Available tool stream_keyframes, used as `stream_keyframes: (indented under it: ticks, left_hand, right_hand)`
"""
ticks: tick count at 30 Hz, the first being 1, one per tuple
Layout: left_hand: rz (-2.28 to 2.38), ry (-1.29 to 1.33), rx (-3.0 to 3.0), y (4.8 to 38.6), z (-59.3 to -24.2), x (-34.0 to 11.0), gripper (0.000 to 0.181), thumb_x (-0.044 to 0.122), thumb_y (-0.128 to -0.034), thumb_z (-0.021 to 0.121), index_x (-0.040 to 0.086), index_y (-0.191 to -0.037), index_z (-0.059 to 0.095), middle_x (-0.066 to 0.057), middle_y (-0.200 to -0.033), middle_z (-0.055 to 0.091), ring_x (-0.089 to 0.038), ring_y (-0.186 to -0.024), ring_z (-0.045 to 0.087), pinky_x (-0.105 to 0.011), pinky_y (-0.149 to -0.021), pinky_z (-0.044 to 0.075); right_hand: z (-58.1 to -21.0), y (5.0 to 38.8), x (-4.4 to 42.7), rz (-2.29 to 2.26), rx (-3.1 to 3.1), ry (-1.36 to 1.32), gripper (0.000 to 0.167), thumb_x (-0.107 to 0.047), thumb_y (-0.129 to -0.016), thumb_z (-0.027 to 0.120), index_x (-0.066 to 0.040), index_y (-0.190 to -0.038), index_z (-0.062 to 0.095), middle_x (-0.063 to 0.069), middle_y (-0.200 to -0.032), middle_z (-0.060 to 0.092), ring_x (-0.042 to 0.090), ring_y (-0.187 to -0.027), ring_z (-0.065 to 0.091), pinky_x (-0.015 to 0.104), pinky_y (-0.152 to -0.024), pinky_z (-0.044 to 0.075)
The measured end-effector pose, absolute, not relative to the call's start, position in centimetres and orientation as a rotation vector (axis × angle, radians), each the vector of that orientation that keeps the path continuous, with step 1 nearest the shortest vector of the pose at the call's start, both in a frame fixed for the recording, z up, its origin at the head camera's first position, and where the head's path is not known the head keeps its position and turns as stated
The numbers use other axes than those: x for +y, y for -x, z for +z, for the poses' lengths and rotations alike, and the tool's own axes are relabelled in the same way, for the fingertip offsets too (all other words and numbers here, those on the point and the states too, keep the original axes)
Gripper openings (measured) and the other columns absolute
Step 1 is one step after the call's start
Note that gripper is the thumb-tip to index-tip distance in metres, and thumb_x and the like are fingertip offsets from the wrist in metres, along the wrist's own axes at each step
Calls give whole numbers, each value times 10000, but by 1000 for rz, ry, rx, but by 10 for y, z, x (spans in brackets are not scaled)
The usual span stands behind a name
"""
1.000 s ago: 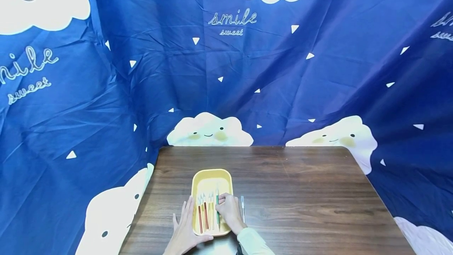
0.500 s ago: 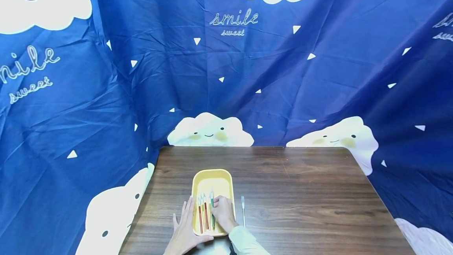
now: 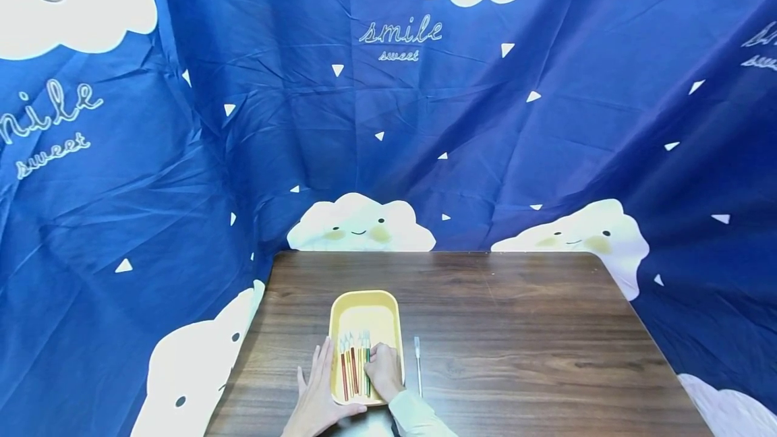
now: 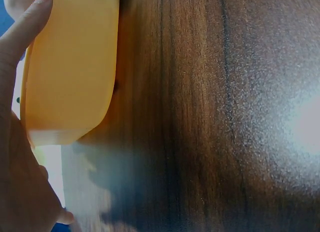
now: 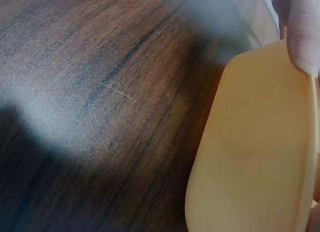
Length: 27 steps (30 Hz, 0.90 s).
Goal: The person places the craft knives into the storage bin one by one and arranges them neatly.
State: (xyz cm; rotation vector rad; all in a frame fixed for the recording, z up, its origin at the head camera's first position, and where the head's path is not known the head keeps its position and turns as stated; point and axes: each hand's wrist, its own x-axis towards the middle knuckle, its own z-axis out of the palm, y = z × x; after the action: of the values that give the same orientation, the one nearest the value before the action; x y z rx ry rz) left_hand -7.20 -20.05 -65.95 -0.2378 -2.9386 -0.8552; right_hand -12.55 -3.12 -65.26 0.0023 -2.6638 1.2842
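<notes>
A yellow tray (image 3: 364, 297) holds several slim paintbrushes (image 3: 355, 369) with red and yellow handles and pale tips, side by side. My right hand (image 3: 385, 371) reaches over the tray's right side and pinches a green-handled paintbrush (image 3: 367, 383) at the right end of the row; its fingertips are partly hidden. Against the tray's left side lies my left hand (image 3: 315, 393), fingers straight and thumb along the near rim. The left wrist view shows the tray's outer wall (image 4: 75, 67) beside that hand. From the right wrist, the wall (image 5: 255, 142) hides the brushes.
To the right of the tray, a slim brush-like rod (image 3: 418, 366) with a pale, wider end lies on the brown wooden table (image 3: 516, 342). A blue cloth (image 3: 473, 120) printed with clouds hangs behind the table and at its sides.
My right hand has moved left with the green-handled paintbrush, bringing it from apart to beside the others, then slightly back right. My left hand and the tray stay in place.
</notes>
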Motion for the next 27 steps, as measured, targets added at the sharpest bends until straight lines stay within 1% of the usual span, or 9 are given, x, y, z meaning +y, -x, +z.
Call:
stream_keyframes:
  ticks: [5, 10, 17, 22, 27]
  left_hand:
    - [-846, 225, -2952, 72, -661, -201, 1490, 801, -608, 859, 19, -1669, 164, -218, -1722, 228, -538, -1535, 234, -891, -1074, 139]
    - [-842, 234, -2936, 71, -662, -201, 1489, 796, -606, 862, 18, -1669, 166, -231, -1713, 240, -546, -1527, 244, -893, -1070, 149]
    - [-804, 243, -2932, 71, -664, -202, 1484, 816, -616, 837, 43, -1679, 147, -207, -1718, 230, -536, -1529, 253, -880, -1082, 162]
    - [-798, 236, -2932, 72, -664, -201, 1487, 828, -612, 832, 53, -1681, 147, -206, -1715, 240, -534, -1528, 258, -882, -1078, 164]
    - [-802, 247, -2909, 70, -666, -201, 1479, 833, -613, 828, 33, -1671, 173, -221, -1701, 261, -542, -1519, 266, -893, -1063, 162]
  right_hand:
    - [-655, 126, -33, 1241, -2699, 34, 232, 99, -652, 855, -16, -783, 702, 4, -678, 671, 192, -659, 644, 346, -622, 552]
    - [-654, 125, -34, 1210, -2711, 58, 243, 82, -650, 882, -19, -795, 716, 27, -697, 682, 224, -668, 654, 360, -616, 557]
    - [-658, 127, -35, 1169, -2706, 52, 244, 96, -631, 864, -19, -769, 698, 61, -695, 678, 253, -647, 650, 372, -594, 549]
    - [-654, 126, -33, 1226, -2718, 60, 223, 68, -689, 879, -9, -814, 711, 35, -709, 681, 243, -678, 668, 373, -628, 573]
    - [-650, 125, -32, 1282, -2692, 49, 212, 80, -698, 847, 4, -835, 704, 9, -697, 681, 227, -688, 673, 377, -644, 581]
